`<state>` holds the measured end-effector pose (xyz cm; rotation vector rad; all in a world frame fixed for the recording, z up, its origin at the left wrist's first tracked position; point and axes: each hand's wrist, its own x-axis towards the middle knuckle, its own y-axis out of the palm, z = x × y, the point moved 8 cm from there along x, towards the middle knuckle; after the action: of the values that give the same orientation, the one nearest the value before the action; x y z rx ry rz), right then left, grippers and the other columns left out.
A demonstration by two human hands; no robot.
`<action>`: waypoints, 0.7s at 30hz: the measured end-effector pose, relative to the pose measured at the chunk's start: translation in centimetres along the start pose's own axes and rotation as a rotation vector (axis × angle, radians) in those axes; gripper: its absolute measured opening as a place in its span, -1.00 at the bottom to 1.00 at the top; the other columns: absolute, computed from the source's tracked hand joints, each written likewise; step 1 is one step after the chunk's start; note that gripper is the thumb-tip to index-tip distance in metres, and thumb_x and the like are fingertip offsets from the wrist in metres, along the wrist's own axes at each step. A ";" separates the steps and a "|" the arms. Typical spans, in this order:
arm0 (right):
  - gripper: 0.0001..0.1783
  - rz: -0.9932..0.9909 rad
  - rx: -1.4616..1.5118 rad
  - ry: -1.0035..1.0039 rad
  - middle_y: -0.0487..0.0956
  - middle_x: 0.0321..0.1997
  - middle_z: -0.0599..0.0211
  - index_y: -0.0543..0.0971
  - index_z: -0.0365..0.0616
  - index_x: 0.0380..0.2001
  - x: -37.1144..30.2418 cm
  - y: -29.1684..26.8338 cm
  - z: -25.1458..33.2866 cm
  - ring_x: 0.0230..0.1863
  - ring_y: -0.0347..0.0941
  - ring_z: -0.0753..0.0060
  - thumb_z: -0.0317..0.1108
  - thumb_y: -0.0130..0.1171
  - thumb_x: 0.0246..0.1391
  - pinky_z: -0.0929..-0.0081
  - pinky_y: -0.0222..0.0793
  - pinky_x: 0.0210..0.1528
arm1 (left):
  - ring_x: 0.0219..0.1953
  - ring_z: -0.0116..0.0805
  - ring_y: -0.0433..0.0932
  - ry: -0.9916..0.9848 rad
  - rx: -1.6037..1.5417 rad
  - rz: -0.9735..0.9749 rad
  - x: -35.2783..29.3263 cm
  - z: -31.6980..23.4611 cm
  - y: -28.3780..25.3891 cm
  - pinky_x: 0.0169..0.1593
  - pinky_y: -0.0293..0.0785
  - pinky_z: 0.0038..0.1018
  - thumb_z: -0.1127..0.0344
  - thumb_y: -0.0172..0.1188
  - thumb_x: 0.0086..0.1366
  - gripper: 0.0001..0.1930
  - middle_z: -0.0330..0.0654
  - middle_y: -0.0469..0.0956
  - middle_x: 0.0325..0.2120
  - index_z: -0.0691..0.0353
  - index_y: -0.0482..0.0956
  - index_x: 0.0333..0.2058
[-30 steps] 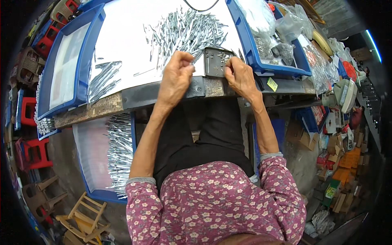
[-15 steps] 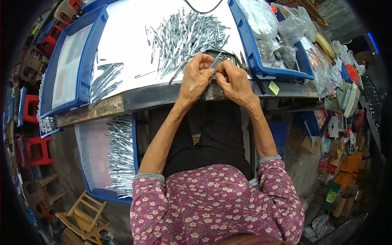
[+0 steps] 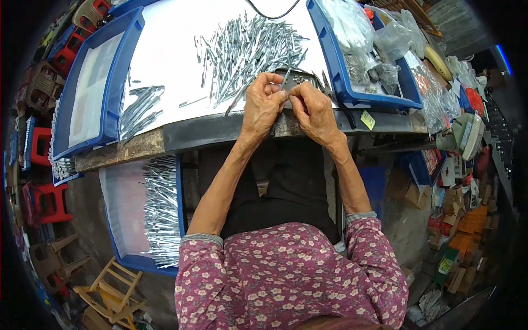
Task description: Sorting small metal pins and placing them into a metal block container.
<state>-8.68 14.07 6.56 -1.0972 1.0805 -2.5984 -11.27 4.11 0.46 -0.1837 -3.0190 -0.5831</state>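
Note:
Near the table's front edge, my left hand (image 3: 262, 107) is closed in a pinch on a slim grey metal piece (image 3: 286, 78), which tilts up from the fingertips. My right hand (image 3: 315, 111) is just to its right, thumb and forefinger pressed together. Whatever those fingers hold, if anything, is too small to make out. Just beyond the right fingertips lies a small dark tray (image 3: 308, 76) with tiny shiny parts in it. A large heap of similar slim metal pieces (image 3: 250, 52) spreads over the white tabletop beyond both hands.
A smaller bundle of metal pieces (image 3: 142, 110) lies left, beside a blue tray (image 3: 104, 118). Another blue tray (image 3: 344, 91) with plastic bags stands right, near dark pliers-like handles (image 3: 325, 82). Below the table, a blue bin (image 3: 129, 260) contains many metal rods.
My hands have drawn slightly apart at the fingertips. The metal piece in my left hand now points more upright, and my right fingers have come off it.

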 end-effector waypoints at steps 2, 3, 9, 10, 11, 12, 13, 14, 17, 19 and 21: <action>-0.94 0.016 -0.001 0.009 0.34 -0.61 0.17 0.36 -0.28 -0.50 0.0 0.1 0.0 -0.58 0.32 0.21 -0.60 0.01 -0.10 0.38 0.20 -0.52 | -0.62 -0.64 0.30 0.002 0.002 -0.001 0.0 0.0 0.0 -0.55 0.21 -0.72 0.54 0.07 0.07 -0.75 -0.30 0.39 -0.60 0.40 0.34 -0.23; -0.94 0.017 -0.001 0.007 0.34 -0.61 0.17 0.36 -0.28 -0.50 0.0 0.1 0.0 -0.58 0.32 0.21 -0.60 0.01 -0.10 0.38 0.20 -0.52 | -0.62 -0.64 0.30 -0.001 -0.005 0.003 -0.1 0.0 0.0 -0.56 0.21 -0.72 0.54 0.07 0.07 -0.75 -0.30 0.38 -0.61 0.40 0.33 -0.24; -0.94 0.035 0.023 0.031 0.33 -0.62 0.18 0.35 -0.28 -0.49 -0.1 0.1 -0.1 -0.59 0.32 0.26 -0.60 0.00 -0.10 0.42 0.20 -0.53 | -0.65 -0.64 0.29 -0.001 -0.059 -0.015 -0.1 0.2 0.1 -0.60 0.19 -0.73 0.56 0.05 0.06 -0.78 -0.30 0.38 -0.65 0.41 0.33 -0.27; -0.96 0.035 0.036 0.048 0.34 -0.61 0.19 0.36 -0.28 -0.49 -0.1 0.1 -0.2 -0.60 0.31 0.32 -0.59 -0.01 -0.09 0.45 0.21 -0.54 | -0.68 -0.65 0.29 -0.007 -0.077 -0.036 -0.1 0.3 0.0 -0.63 0.17 -0.74 0.58 0.03 0.05 -0.81 -0.31 0.37 -0.68 0.40 0.34 -0.30; -0.97 0.035 0.050 0.065 0.36 -0.61 0.20 0.36 -0.28 -0.49 -0.2 0.2 -0.4 -0.62 0.30 0.38 -0.58 -0.02 -0.07 0.48 0.21 -0.54 | -0.68 -0.65 0.29 -0.006 -0.078 -0.036 -0.1 0.3 -0.1 -0.63 0.17 -0.74 0.58 0.03 0.05 -0.81 -0.31 0.37 -0.68 0.40 0.34 -0.30; -0.97 0.035 0.050 0.065 0.36 -0.61 0.20 0.36 -0.28 -0.49 -0.3 0.2 -0.4 -0.62 0.30 0.38 -0.58 -0.02 -0.07 0.48 0.21 -0.54 | -0.67 -0.65 0.30 -0.028 -0.119 -0.033 -0.2 0.6 -0.2 -0.63 0.19 -0.74 0.57 0.03 0.06 -0.80 -0.29 0.40 -0.67 0.41 0.34 -0.28; -0.98 0.032 0.090 0.137 0.37 -0.61 0.26 0.37 -0.28 -0.49 -0.5 0.3 -1.0 -0.61 0.28 0.48 -0.55 -0.02 -0.05 0.53 0.20 -0.55 | -0.67 -0.64 0.32 -0.050 -0.161 -0.028 -0.3 0.9 -0.2 -0.63 0.21 -0.75 0.57 0.02 0.08 -0.80 -0.27 0.42 -0.66 0.43 0.35 -0.27; -0.97 0.029 0.131 0.209 0.37 -0.61 0.32 0.38 -0.28 -0.48 -0.6 0.4 -1.5 -0.61 0.25 0.58 -0.53 -0.02 -0.03 0.59 0.19 -0.55 | -0.67 -0.64 0.32 -0.049 -0.160 -0.028 -0.3 0.8 -0.3 -0.63 0.21 -0.75 0.57 0.02 0.08 -0.80 -0.27 0.42 -0.66 0.43 0.35 -0.27; -0.92 0.018 0.216 0.383 0.36 -0.61 0.45 0.40 -0.29 -0.47 -1.2 0.5 -2.9 -0.58 0.21 0.73 -0.48 -0.01 0.00 0.67 0.16 -0.56 | -0.66 -0.62 0.36 -0.096 -0.215 0.006 -0.4 1.0 -0.2 -0.62 0.25 -0.75 0.55 0.01 0.11 -0.81 -0.20 0.47 -0.61 0.45 0.35 -0.26; -0.90 0.012 0.247 0.407 0.35 -0.60 0.49 0.42 -0.30 -0.47 -1.1 0.3 -2.8 -0.56 0.20 0.75 -0.46 0.00 0.01 0.70 0.15 -0.55 | -0.66 -0.59 0.39 -0.087 -0.259 0.021 -0.6 0.6 -0.1 -0.61 0.28 -0.75 0.54 0.01 0.13 -0.82 -0.15 0.50 -0.57 0.46 0.36 -0.26; -0.89 0.006 0.278 0.431 0.35 -0.59 0.54 0.43 -0.30 -0.46 -1.1 0.3 -2.9 -0.55 0.20 0.78 -0.45 0.01 0.01 0.72 0.14 -0.55 | -0.66 -0.58 0.40 -0.090 -0.284 0.040 -0.6 0.8 -0.1 -0.61 0.30 -0.75 0.53 0.01 0.14 -0.82 -0.14 0.50 -0.57 0.47 0.36 -0.26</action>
<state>-9.85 15.94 4.34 -0.4866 0.7409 -2.9414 -10.69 4.27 -0.36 -0.2907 -2.9948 -1.0242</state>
